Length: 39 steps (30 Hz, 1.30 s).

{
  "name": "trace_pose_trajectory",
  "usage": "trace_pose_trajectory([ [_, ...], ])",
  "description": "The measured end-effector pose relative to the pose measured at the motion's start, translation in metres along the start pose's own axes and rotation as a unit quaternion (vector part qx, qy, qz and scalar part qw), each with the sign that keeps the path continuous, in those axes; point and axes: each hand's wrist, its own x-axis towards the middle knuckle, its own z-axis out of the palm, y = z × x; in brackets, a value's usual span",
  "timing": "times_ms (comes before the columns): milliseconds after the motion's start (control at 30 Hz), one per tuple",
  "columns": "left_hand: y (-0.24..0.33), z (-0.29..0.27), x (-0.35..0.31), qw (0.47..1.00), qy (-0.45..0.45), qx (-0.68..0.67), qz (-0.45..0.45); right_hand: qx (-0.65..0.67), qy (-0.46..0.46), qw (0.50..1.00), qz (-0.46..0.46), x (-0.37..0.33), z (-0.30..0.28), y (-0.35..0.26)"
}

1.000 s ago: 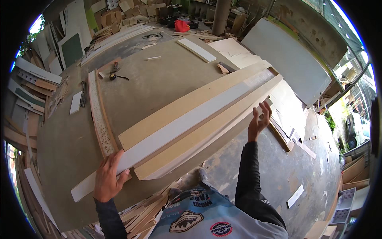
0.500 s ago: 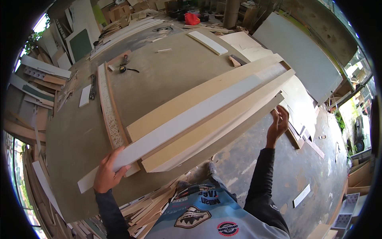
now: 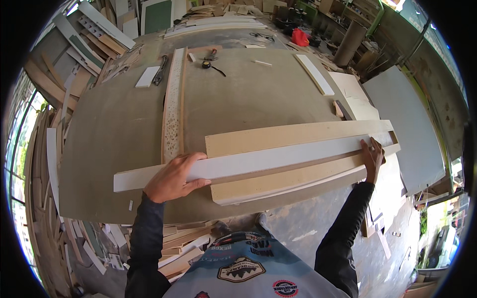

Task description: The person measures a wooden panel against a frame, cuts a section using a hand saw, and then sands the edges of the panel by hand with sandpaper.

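A long white board (image 3: 283, 155) lies lengthwise inside a long, open wooden box frame (image 3: 298, 135) with pale tan sides, its left end sticking out past the frame. My left hand (image 3: 171, 180) is closed around the board near that protruding end, with the thumb along the near edge. At the right end, my right hand (image 3: 372, 158) is closed over the board between the frame's sides, fingertips on its top face. Part of that hand's grip is hidden.
The frame rests on a large grey-brown worktop (image 3: 248, 99). A speckled wooden strip (image 3: 173, 109) runs away from me on the left. Beyond are a tape measure (image 3: 206, 64), a black tool (image 3: 160, 70) and a white board piece (image 3: 314, 74). Wood offcuts (image 3: 184, 251) lie below.
My right hand has moved from the frame's near side onto the white board's right end. The board sits further inside the frame's right part. The view has turned, so the frame appears more level.
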Motion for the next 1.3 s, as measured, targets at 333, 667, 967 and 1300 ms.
trace_pose_trajectory([
  [333,-0.001,0.012,0.006,1.000,0.022,0.010,0.010,0.088,-0.048,0.995,-0.004,0.036,0.012,0.056],
  [667,0.004,0.004,0.002,0.998,0.010,0.066,-0.002,0.038,0.031,0.999,0.014,0.009,0.005,0.010],
  [967,-0.004,0.003,0.001,0.996,-0.017,0.087,0.016,0.048,0.011,0.999,-0.020,0.004,-0.002,0.008],
  [1300,-0.001,0.001,-0.004,0.995,-0.023,0.099,0.009,0.039,0.003,0.998,-0.047,0.011,0.001,0.012],
])
